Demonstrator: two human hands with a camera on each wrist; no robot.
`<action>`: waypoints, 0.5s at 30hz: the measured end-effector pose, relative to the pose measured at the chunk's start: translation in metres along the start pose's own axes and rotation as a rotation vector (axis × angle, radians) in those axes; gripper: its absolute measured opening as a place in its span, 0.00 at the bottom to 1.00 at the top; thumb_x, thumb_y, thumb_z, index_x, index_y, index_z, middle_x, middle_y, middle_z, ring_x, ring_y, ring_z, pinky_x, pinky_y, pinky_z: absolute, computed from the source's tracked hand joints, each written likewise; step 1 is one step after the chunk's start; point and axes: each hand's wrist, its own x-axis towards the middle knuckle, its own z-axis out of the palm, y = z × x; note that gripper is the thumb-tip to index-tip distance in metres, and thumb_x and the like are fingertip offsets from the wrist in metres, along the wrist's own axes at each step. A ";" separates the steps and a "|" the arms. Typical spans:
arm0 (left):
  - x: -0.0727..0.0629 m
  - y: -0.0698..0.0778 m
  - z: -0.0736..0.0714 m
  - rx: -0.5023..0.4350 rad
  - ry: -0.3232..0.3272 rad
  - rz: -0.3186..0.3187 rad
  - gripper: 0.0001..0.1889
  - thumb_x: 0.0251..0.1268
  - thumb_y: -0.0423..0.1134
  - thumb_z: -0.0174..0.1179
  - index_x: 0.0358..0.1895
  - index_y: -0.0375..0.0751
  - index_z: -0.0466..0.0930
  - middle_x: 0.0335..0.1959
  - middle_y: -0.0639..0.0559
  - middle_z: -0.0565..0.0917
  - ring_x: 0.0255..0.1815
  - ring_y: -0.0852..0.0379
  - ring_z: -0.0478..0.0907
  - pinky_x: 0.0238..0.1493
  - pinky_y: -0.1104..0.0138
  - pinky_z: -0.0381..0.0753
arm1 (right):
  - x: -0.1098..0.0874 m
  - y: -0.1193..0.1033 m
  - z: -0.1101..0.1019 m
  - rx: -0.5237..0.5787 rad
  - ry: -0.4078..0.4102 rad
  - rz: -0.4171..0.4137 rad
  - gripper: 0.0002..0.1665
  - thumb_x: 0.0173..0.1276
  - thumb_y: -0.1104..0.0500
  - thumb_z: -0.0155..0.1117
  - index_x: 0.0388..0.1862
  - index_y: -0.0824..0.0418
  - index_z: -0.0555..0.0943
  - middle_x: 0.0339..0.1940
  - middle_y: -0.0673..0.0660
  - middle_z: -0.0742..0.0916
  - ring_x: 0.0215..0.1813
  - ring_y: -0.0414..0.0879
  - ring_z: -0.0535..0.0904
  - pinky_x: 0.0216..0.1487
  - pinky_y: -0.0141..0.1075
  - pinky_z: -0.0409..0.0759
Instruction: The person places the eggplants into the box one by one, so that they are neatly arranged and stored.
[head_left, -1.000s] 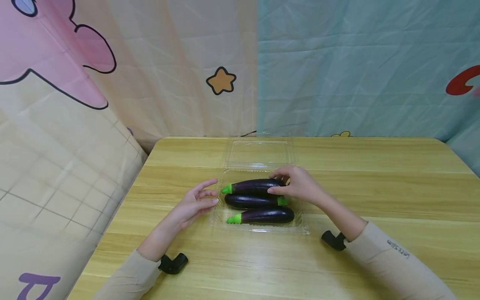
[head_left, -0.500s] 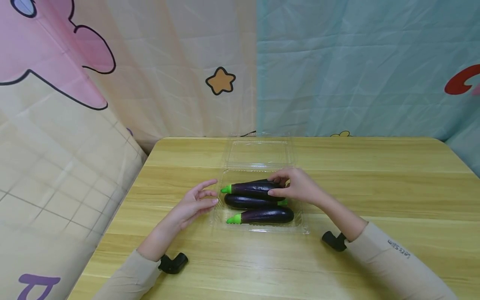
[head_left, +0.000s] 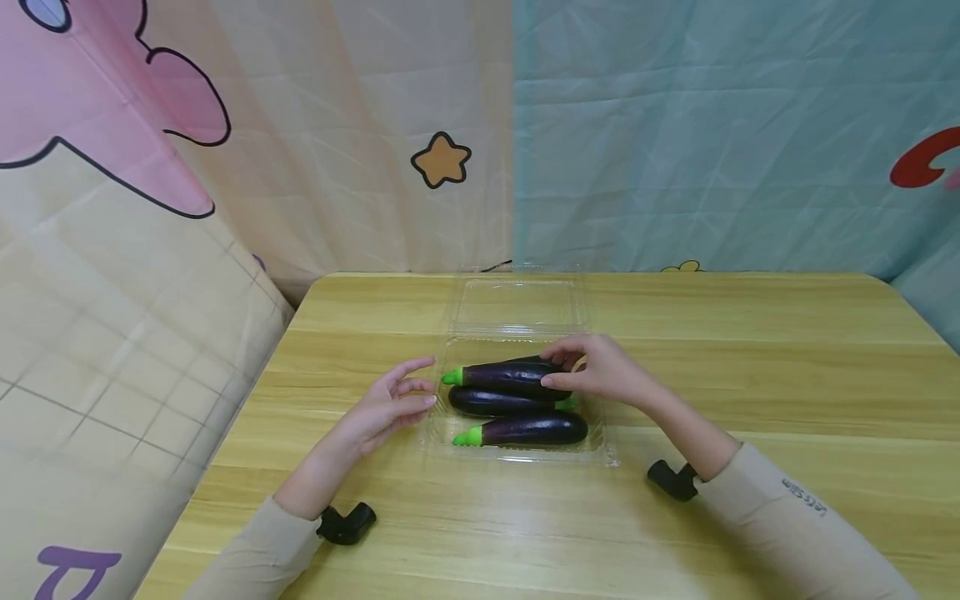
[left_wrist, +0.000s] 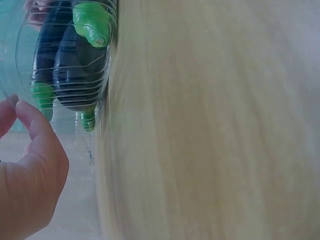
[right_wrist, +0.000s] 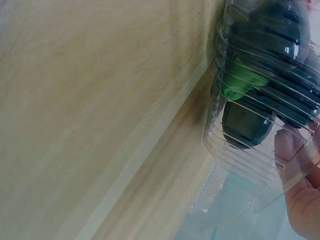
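Several eggplants with green stems lie in a clear plastic clamshell container point(head_left: 611, 457). My right hand point(head_left: 606, 371) pinches the thick right end of the rearmost, raised eggplant point(head_left: 498, 377) between thumb and fingers. Its green stem points left, and its right end overlaps the stem of the middle eggplant point(head_left: 491, 402). A sliver of another dark eggplant point(head_left: 529, 361) shows behind it. The front eggplant point(head_left: 536, 430) lies along the near wall. At the container's left rim, my left hand point(head_left: 375, 412) rests with thumb and index finger extended and apart, fingertips right at the plastic.
The container's hinged lid point(head_left: 517, 304) is folded back toward the far edge of the wooden table point(head_left: 750, 375). Printed curtains point(head_left: 660, 142) hang behind the table and along its left. Black wrist mounts point(head_left: 348, 525) sit at both sleeves.
The right end of the held eggplant has shifted slightly toward me over the middle one's stem, exposing a dark strip of eggplant behind. My left hand has stayed still.
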 end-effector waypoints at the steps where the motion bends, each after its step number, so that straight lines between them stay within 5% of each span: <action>1: 0.000 0.000 0.000 -0.002 0.000 0.000 0.34 0.61 0.24 0.55 0.70 0.35 0.52 0.42 0.49 0.73 0.34 0.62 0.75 0.36 0.74 0.76 | 0.000 0.000 -0.001 0.001 0.003 0.003 0.21 0.58 0.57 0.69 0.48 0.67 0.81 0.35 0.54 0.84 0.38 0.46 0.78 0.37 0.35 0.79; 15: 0.001 -0.001 -0.001 0.009 -0.002 0.008 0.33 0.62 0.24 0.54 0.70 0.35 0.53 0.42 0.49 0.73 0.35 0.61 0.75 0.37 0.73 0.77 | -0.008 0.008 -0.013 0.086 0.088 0.071 0.24 0.59 0.58 0.69 0.52 0.68 0.79 0.36 0.55 0.83 0.39 0.47 0.78 0.40 0.38 0.79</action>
